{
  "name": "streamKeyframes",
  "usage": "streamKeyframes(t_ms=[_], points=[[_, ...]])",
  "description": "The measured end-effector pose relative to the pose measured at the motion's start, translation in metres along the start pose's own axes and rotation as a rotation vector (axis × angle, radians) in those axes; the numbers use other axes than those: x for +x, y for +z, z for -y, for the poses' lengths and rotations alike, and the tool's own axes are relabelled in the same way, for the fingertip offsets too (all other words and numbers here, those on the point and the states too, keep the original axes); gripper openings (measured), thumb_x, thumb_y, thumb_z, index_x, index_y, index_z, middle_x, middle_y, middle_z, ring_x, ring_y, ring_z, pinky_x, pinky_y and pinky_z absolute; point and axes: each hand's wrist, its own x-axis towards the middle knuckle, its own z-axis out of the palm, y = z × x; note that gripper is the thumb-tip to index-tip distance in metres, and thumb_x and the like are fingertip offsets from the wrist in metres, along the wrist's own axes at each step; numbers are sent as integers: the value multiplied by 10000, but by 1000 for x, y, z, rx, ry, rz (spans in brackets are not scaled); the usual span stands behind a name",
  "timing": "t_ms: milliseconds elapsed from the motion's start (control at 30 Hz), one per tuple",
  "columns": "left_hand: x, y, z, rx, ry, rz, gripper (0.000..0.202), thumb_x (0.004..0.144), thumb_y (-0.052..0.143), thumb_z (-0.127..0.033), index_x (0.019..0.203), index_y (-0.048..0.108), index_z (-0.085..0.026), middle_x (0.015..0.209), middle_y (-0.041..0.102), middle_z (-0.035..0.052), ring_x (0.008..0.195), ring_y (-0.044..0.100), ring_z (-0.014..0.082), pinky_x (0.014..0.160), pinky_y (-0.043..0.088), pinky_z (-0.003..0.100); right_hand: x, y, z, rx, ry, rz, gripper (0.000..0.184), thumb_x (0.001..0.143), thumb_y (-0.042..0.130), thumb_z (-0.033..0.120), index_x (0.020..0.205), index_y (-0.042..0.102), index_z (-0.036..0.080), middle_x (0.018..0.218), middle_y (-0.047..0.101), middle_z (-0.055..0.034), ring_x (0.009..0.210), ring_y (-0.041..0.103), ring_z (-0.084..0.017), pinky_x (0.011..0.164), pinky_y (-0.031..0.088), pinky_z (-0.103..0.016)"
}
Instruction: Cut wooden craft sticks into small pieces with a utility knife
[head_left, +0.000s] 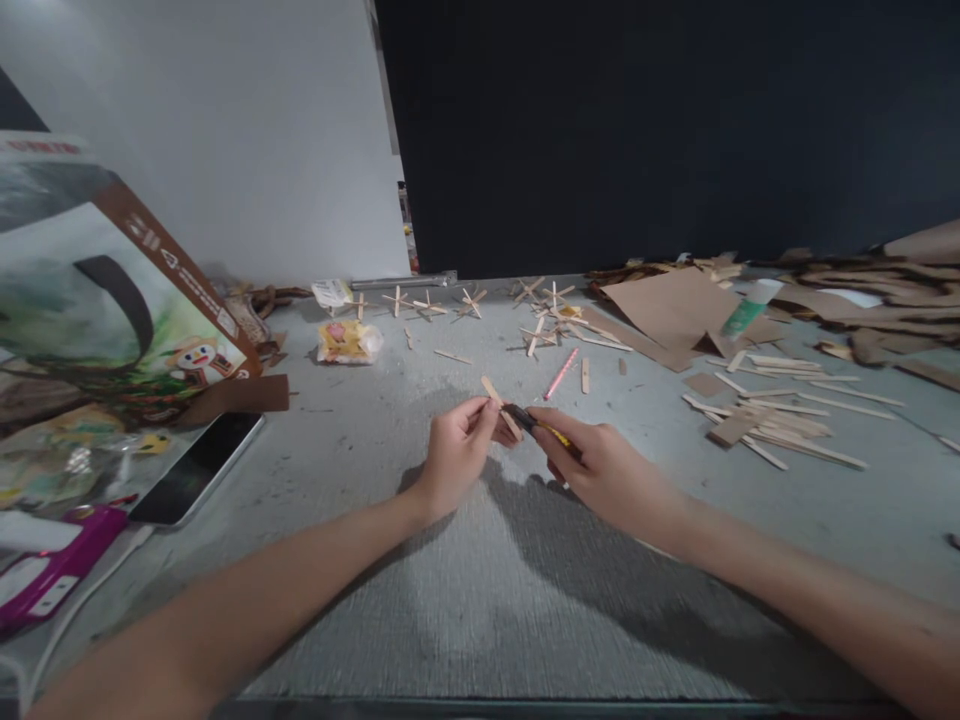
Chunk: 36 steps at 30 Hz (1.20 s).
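Near the middle of the table, my left hand (459,450) pinches a wooden craft stick (492,390) that slants up and to the left. My right hand (600,470) is wrapped round a black and yellow utility knife (553,434). The knife's dark front end meets the stick beside my left fingertips; its blade is too small to make out. Just beyond my hands lie a pink striped pencil (561,374) and a short piece of craft stick (585,375).
Star-shaped stick assemblies (471,303) line the back. Loose sticks (795,430), brown cardboard (667,305) and a green-white glue tube (750,306) lie right. Left are a phone (199,470), a magenta glue gun (64,560) with its cord, a printed bag (112,290) and a yellow packet (349,342).
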Motion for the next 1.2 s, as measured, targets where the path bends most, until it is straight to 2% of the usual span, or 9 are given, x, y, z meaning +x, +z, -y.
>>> streamKeyframes(t_ms=[133,233,433,633,767,933,1033,1200], points=[[3,-2,2,22,-7,9,537,939,657,-708,840,700,-182,725,751,69,664,718,189,674,600,304,2,-2,2,87,18,23,327,1058,420,407,1024,698,238,578,575,23,483,497,-145,519,350,-271],[3,-3,2,44,-14,14,564,920,660,-739,815,694,-187,706,743,61,630,695,179,646,585,296,2,-3,4,217,56,60,328,1054,439,437,999,692,236,547,520,46,427,441,-124,457,341,-252],[5,-3,2,56,7,17,583,913,656,-754,773,689,-189,689,735,55,603,658,164,623,563,284,0,-2,4,390,187,141,384,1044,465,536,1126,678,229,539,482,77,341,396,-103,323,327,-211],[5,-3,3,43,3,29,581,931,640,-744,766,678,-188,722,755,71,596,643,155,607,546,277,3,-1,0,540,225,192,459,1015,514,610,1193,660,212,540,499,95,320,402,-84,315,353,-188],[5,-3,5,29,-25,43,583,934,636,-743,762,678,-187,710,741,70,595,642,157,598,534,281,8,-4,-1,625,261,230,452,956,584,644,1079,636,212,519,518,97,309,381,-73,318,341,-180],[9,-4,12,-47,-88,54,575,903,668,-741,777,669,-180,715,729,73,587,635,154,582,522,284,13,-6,-5,753,339,302,449,886,650,676,921,523,246,522,526,103,291,355,-71,291,315,-188],[10,-3,12,-97,-126,65,543,886,688,-728,825,647,-190,660,685,35,558,615,151,543,483,276,15,-4,-7,787,333,274,479,872,666,702,890,494,255,509,497,114,297,363,-77,301,340,-201],[3,-1,5,-39,-144,134,446,918,705,-639,889,599,-207,579,548,-55,501,513,114,529,404,259,18,-2,-8,739,284,18,536,817,755,715,857,490,250,503,453,133,305,365,-62,320,314,-199]])
